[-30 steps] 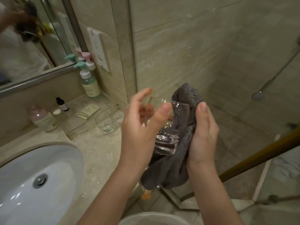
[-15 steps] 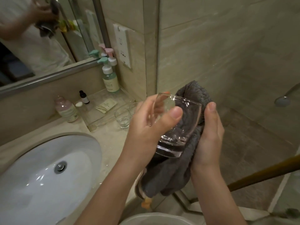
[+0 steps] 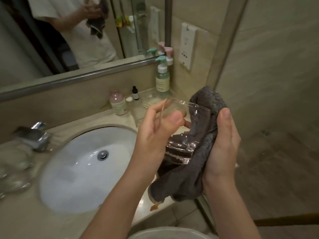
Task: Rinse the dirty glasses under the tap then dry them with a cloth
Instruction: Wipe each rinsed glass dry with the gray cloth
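Left of you, the tap [image 3: 34, 135] and sink [image 3: 72, 173] sit in the bench [image 3: 25, 218]. Your left hand [image 3: 155, 133] grips the glass [image 3: 183, 131] with curled fingers, above the bench edge; your right hand [image 3: 222, 144] clasps the grey cloth [image 3: 195, 169] against it.

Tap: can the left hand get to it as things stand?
Probably not right away. The left hand is gripping the glass against the grey cloth in the right hand. The tap stands across the sink with nothing between, so the path looks free once the glass is released.
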